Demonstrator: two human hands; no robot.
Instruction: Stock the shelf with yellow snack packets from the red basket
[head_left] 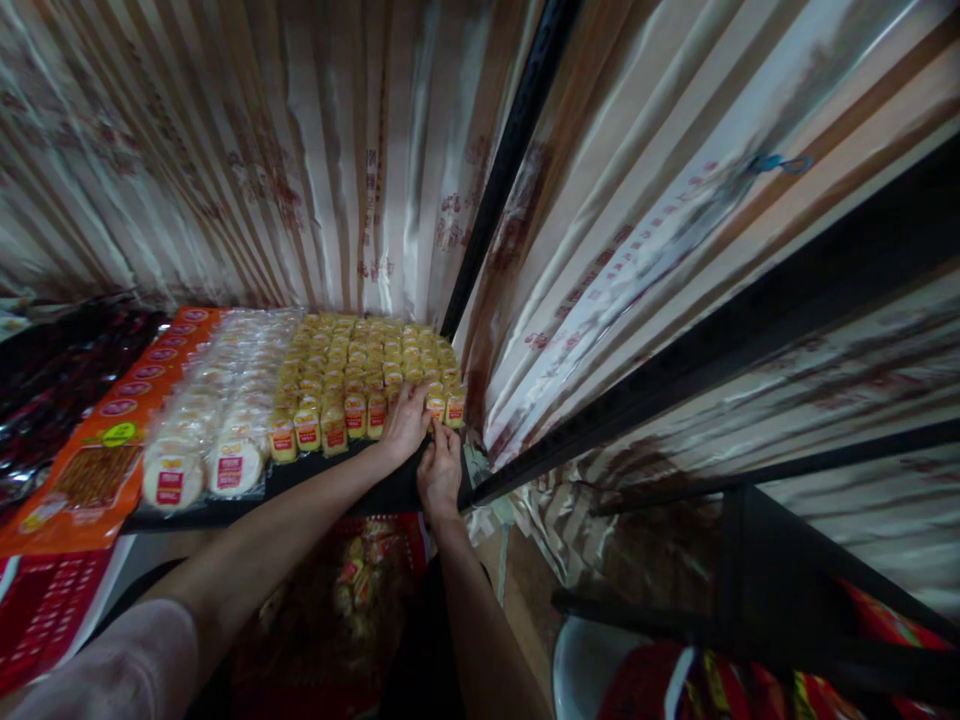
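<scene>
Small yellow packaged snack cakes point(356, 411) with red labels stand in tight rows at the right end of a dark shelf point(300, 482). My left hand point(406, 424) reaches over the front row, its fingers bent around the left side of one wrapped snack cake point(435, 405) near the right corner. Just below and in front of that cake, my right hand point(440, 470) has its fingers curled, with thumb and fingertips pinched at the cake's lower edge. The fingertips of both hands are close together, and the exact contact is partly hidden.
Round white packaged cakes point(238, 465), an orange snack bag point(97, 470) and dark shiny packs point(67, 390) lie left along the shelf. A black post point(510, 170) and slanting black rail point(637, 390) frame the corner. Striped plastic sheeting point(300, 150) hangs behind.
</scene>
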